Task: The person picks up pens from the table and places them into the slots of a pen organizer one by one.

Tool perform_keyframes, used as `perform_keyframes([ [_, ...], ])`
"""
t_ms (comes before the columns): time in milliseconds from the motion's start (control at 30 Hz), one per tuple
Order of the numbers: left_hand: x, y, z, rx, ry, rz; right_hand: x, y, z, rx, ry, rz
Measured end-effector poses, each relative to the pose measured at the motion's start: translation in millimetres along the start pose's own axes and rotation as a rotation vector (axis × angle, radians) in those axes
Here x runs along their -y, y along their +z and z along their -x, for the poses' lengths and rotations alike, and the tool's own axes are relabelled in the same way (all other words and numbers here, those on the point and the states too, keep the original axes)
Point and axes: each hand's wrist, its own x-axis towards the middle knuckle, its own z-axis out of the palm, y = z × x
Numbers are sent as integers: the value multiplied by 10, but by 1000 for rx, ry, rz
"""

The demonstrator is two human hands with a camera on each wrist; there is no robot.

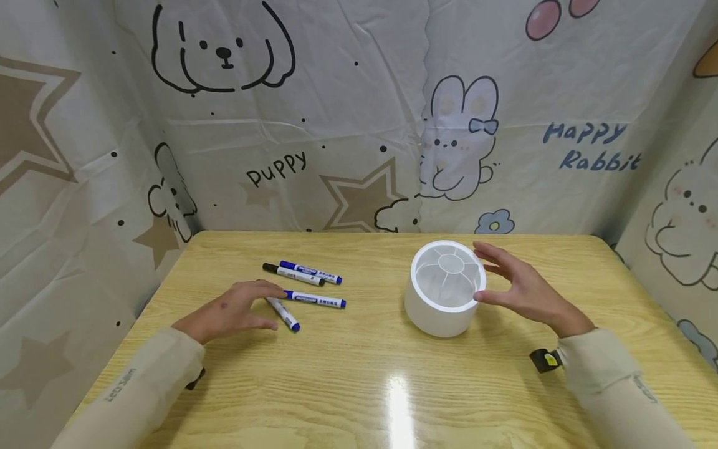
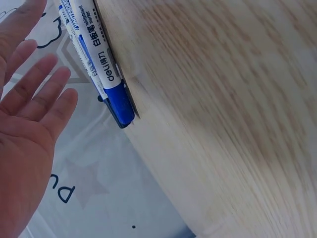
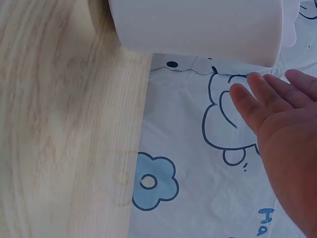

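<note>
Several whiteboard markers lie on the table left of centre in the head view. A blue-capped marker (image 1: pixel 315 300) points right, with a second blue-capped marker (image 1: pixel 288 315) slanting toward the front beside it. Behind them, a black-capped marker (image 1: pixel 300 275) lies against another blue-capped marker (image 1: pixel 322 274). My left hand (image 1: pixel 238 308) hovers at the left ends of the front two, thumb and fingers spread; whether a fingertip touches is unclear. A white round divided organizer (image 1: pixel 440 318) stands at right. Around its right side my right hand (image 1: pixel 527 290) is held, loosely curved, thumb by the rim; contact cannot be told.
The wooden table (image 1: pixel 348 368) ends at a back edge against a printed cloth (image 1: pixel 348 93), which also hangs at both sides. Black wrist bands (image 1: pixel 545 360) show under the sleeves.
</note>
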Motion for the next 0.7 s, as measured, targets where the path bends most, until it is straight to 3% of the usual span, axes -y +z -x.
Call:
perform_keyframes([
  [333,12,35,-63,27,90,27,-26,41,-23,2,4,-20],
  [700,1,107,-104,89,52,45,-37,84,-25,-4,6,-6],
])
